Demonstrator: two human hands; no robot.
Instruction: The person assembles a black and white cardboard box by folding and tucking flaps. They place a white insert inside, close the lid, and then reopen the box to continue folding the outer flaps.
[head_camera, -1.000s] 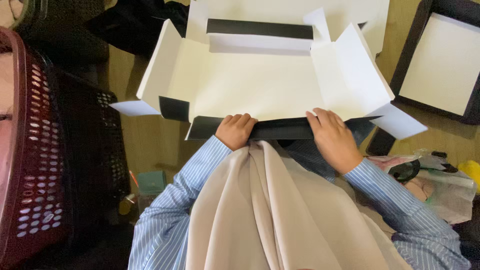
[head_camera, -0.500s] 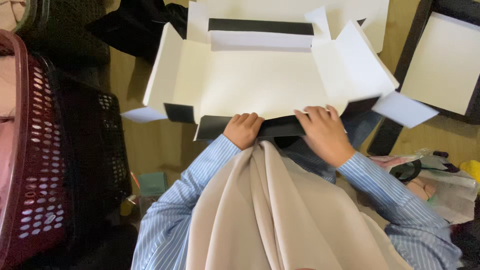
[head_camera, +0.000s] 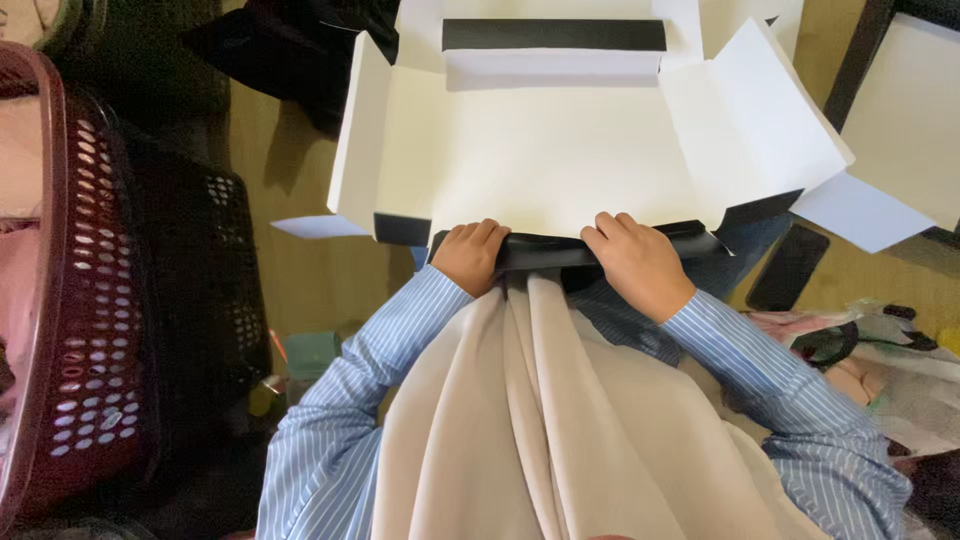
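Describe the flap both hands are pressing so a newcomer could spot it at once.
Start at the big white unfolded cardboard box on the table. Along its near edge runs a narrow black flap, gripped by the left hand and right hand. Unlike the white side panels, it is black.

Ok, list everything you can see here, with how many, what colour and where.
Unfolded cardboard box: one, white inside with black outside, centre on the wooden surface.
Near box flap: one, black, under both hands.
Crate: one, maroon plastic, far left.
Basket: one, black, beside the crate.
Flat tray: one, white with black rim, top right.
Phone-like slab: one, black, right of the box.
Cloth: one, beige, hanging below the hands.
Left hand: on the flap.
Right hand: on the flap.
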